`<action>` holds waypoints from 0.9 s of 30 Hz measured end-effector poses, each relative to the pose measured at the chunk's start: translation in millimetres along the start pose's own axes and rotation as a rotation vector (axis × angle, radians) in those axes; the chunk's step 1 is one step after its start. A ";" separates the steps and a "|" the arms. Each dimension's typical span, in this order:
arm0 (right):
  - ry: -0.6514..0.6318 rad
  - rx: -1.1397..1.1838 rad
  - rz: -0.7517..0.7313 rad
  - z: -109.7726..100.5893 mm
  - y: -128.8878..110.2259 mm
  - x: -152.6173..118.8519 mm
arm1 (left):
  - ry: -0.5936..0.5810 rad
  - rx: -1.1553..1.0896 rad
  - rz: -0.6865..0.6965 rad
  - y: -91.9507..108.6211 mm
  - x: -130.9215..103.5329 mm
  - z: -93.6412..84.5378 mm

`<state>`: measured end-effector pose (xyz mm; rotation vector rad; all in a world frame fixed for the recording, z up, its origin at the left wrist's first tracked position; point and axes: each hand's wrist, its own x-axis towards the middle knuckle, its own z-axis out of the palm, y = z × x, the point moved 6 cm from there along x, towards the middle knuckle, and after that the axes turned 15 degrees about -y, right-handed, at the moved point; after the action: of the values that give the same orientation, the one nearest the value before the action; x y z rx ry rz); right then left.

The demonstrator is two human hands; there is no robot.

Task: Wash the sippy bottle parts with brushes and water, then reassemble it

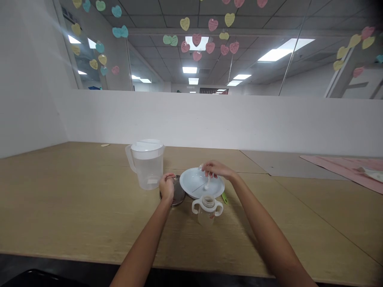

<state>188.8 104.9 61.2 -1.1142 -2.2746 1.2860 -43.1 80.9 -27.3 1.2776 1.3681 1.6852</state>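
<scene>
pale wood-grain laminate covered the counter (74, 199), a wide surface with a dark front edge and a seam running off to the right. the left hand (166, 188) rested curled over a round dark metal lid (178, 195), its grip closed on the lid's top. the right hand (216, 169) hovered over a white plate (191, 181), fingers pinched shut on a small white spoon (207, 183) whose bowl touched the plate. just in front of the plate stood a clear two-handled baby bottle (207, 209), open at the top. a clear lidded pitcher (146, 164) stood just left of the lid, and a green item (224, 197) peeked out beside the bottle. a pink cloth (344, 167) lay well apart at the far right. a low white partition (209, 119) backed the counter; above it were ceiling tiles, lit panels and hanging paper hearts (197, 39) in pink, yellow and teal.
</scene>
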 end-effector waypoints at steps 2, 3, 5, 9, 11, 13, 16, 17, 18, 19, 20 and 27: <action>0.105 0.080 -0.088 -11.7 -23.4 -20.9 | -0.011 0.015 -0.005 -3.2 1.1 0.2; 0.108 0.116 -0.133 -12.9 -35.3 -30.6 | -0.015 0.021 -0.009 -4.7 1.6 0.0; 0.051 0.154 -0.215 -8.5 -57.3 -47.0 | -0.028 0.031 -0.013 -7.2 2.9 -0.2; -0.136 0.120 -0.257 11.7 -81.9 -62.0 | -0.060 0.049 -0.017 -10.2 4.5 0.0; -0.201 0.095 -0.261 20.1 -86.4 -62.2 | -0.063 0.043 -0.013 -9.7 4.1 -0.2; -0.258 0.072 -0.260 26.9 -88.3 -60.5 | -0.055 0.024 -0.008 -7.6 2.8 -0.7; -0.323 0.037 -0.250 34.3 -89.2 -58.2 | -0.019 -0.019 0.008 -1.2 -0.5 -1.9; -0.334 0.029 -0.243 35.7 -89.3 -57.9 | 0.003 -0.048 0.022 1.7 -2.0 -2.5; -0.338 0.024 -0.236 36.5 -89.2 -57.7 | 0.029 -0.083 0.044 5.1 -3.7 -3.2; -0.338 0.021 -0.228 36.8 -89.1 -57.6 | 0.055 -0.115 0.074 8.9 -5.6 -4.0; -0.334 0.020 -0.220 36.8 -88.9 -57.6 | 0.082 -0.135 0.110 13.1 -7.7 -4.8; -0.380 0.013 -0.230 41.8 -91.4 -60.3 | 0.169 -0.149 0.289 38.4 -22.1 -6.4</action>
<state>159.9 7.7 120.1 -0.6169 -2.5625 1.5158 -37.2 48.2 2.8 1.3207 1.1657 2.0914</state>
